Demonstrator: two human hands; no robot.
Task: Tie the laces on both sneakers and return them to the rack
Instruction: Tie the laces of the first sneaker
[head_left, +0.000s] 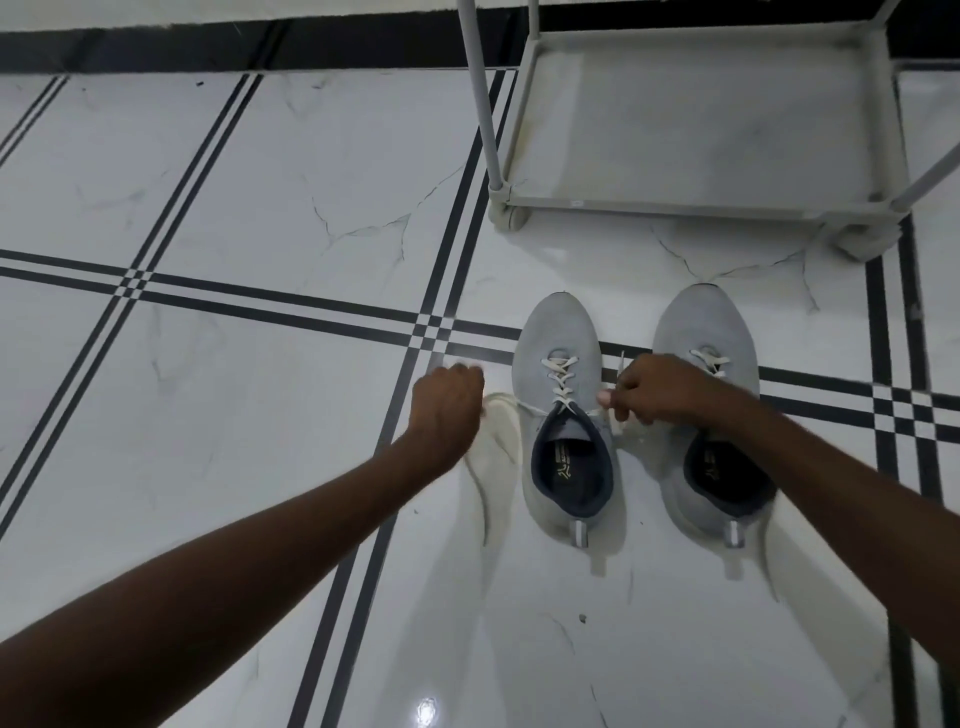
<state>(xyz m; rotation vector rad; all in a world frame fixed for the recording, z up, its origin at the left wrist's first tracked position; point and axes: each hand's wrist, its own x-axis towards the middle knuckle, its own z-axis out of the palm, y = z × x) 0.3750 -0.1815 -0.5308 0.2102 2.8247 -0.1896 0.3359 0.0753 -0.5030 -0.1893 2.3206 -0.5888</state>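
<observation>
The 2 bare forearms come in from 7 and 4 o'clock, nearest the camera, and reach toward 2 grey sneakers standing side by side on the tiled floor (260, 197), toes toward 12 o'clock. The left hand (448, 400) is clenched at 9 o'clock of the left sneaker (563, 415), drawn out to the side with one end of the lace (560, 379) running taut into it; the strand there is blurred. The right hand (660, 389) sits at 3 o'clock of the same shoe, its fingers pinching the other lace end, and it covers part of the right sneaker (711, 410) behind it. The first crossing looks to be getting pulled snug, so I judge the tying has barely begun and the second shoe's lace is not yet done. The lace is thin, limp and probably a bit slick, best gripped near its ends between thumb and forefinger, with even tension on both sides. The shoes look light with soft knit uppers; each should lift easily by the heel collar or pull tab. The rack (675, 208) stands at 12 o'clock of the shoes, its bottom shelf bare.
</observation>
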